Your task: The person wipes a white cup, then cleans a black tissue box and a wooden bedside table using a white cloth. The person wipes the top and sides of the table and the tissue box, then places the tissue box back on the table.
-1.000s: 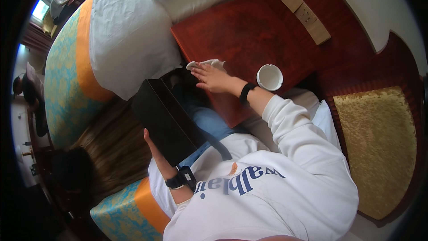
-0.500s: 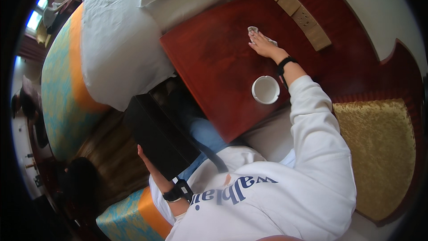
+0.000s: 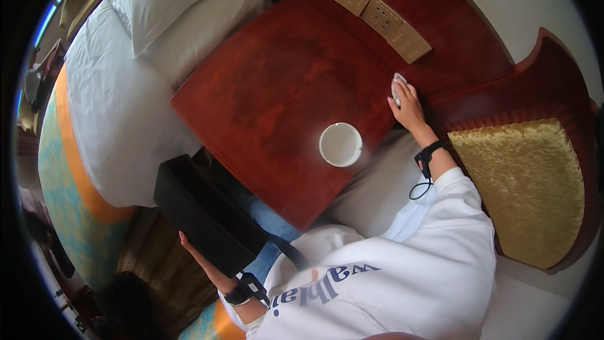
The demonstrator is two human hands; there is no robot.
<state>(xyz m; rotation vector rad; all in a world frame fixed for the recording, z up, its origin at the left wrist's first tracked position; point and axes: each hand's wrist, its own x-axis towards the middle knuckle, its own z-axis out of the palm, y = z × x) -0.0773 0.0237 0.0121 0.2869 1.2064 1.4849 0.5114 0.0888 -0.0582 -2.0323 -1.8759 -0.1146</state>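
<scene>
My right hand [image 3: 409, 108] presses a crumpled white cloth [image 3: 396, 90] at the far right corner of the reddish wooden bedside table [image 3: 277, 94]. Its fingers curl over the cloth. On the table's near right part stands a round white ashtray [image 3: 340, 145] with notches in its rim. At the lower left, my left hand [image 3: 187, 242] holds a black open-topped box [image 3: 211, 217] against my body. Most of that hand's fingers are hidden behind the box; only the tips show past its left side.
Left of the table is a bed with white bedding [image 3: 113, 119], pillows [image 3: 173, 3] and an orange and turquoise runner [image 3: 63, 170]. A panel of sockets and switches [image 3: 371, 12] runs along the wooden headboard. A gold padded headboard panel [image 3: 522, 189] is at the right, above another bed.
My right hand has slid the cloth from the table's back area toward me and right, to its far right corner. The view has shifted; my left hand still holds the box.
</scene>
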